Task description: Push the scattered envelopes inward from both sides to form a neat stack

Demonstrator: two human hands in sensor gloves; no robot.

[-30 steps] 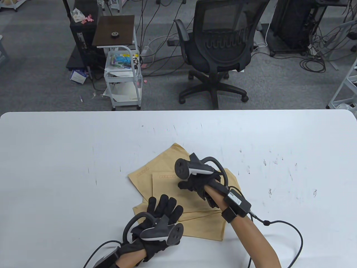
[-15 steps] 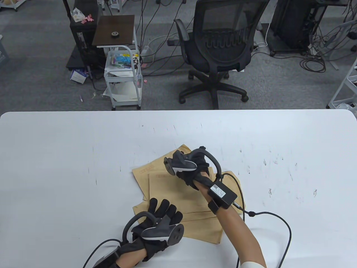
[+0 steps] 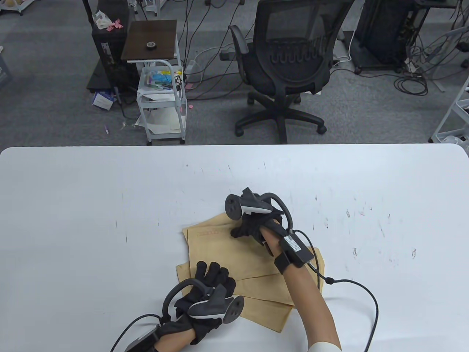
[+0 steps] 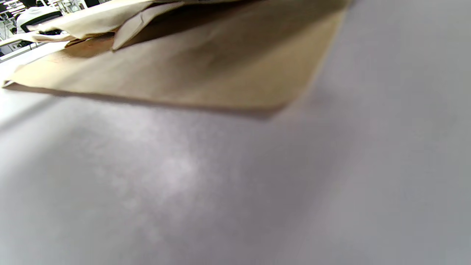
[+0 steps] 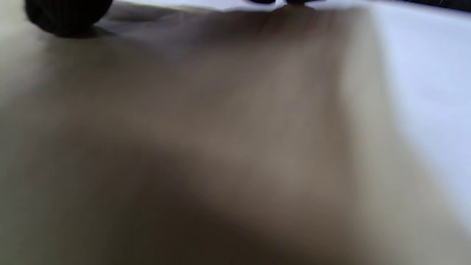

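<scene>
Table view: scuffed white table (image 3: 91, 205), office chair (image 3: 289, 66) beyond.

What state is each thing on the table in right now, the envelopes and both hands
envelopes: overlapping, fanned, corners not aligned, lying flat on the table.
left hand: fingers spread, resting flat on the pile's near left part.
right hand: resting on the top envelope's far edge.
</scene>
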